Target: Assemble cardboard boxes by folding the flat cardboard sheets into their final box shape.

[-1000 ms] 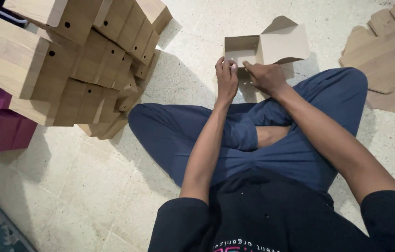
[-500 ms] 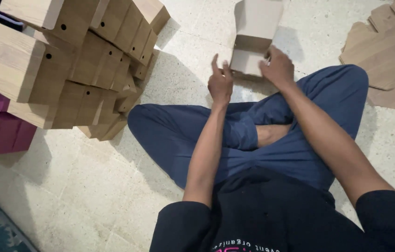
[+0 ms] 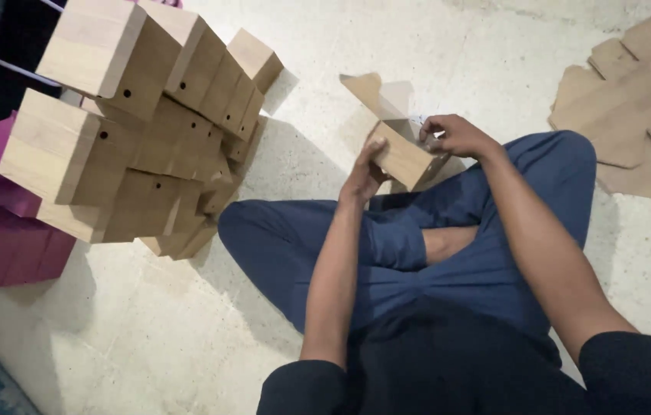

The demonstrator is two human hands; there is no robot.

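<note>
Both hands now clasp the small cardboard box (image 3: 402, 157) at upper centre of the frame: left hand (image 3: 364, 173) gripping its near end, right hand (image 3: 456, 137) pinching the far flap (a second ago it stood open-mouthed on the floor), so folding has advanced.

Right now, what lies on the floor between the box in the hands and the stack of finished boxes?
Only bare floor lies between the box and the stack, in the head view.
</note>
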